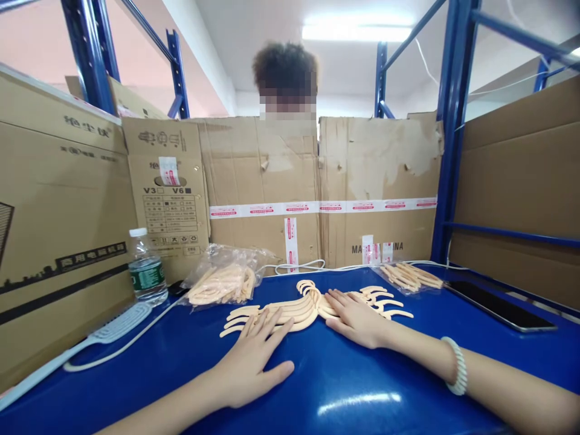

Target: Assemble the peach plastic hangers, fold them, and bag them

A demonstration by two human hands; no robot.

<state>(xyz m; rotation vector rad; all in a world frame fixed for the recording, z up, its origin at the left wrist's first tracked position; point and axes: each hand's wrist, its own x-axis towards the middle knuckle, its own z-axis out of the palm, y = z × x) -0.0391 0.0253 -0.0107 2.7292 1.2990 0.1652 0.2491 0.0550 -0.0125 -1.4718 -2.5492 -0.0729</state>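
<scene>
Several cream-coloured clothes hangers lie overlapped in a row on the blue tabletop, their hooks pointing away from me. My left hand rests flat with its fingers spread over the left arms of the hangers. Across their right arms lies my right hand, palm down, fingers stretched out and close together. Neither hand is closed around a hanger. Parts of the hangers are hidden beneath my fingers. A light-coloured coiled band circles my right wrist.
Behind left is a clear bag of cream pieces; another bag of pieces lies behind right. A phone, a water bottle and a pale blue hairbrush flank them. Cardboard panels and blue posts enclose the table. A person stands beyond.
</scene>
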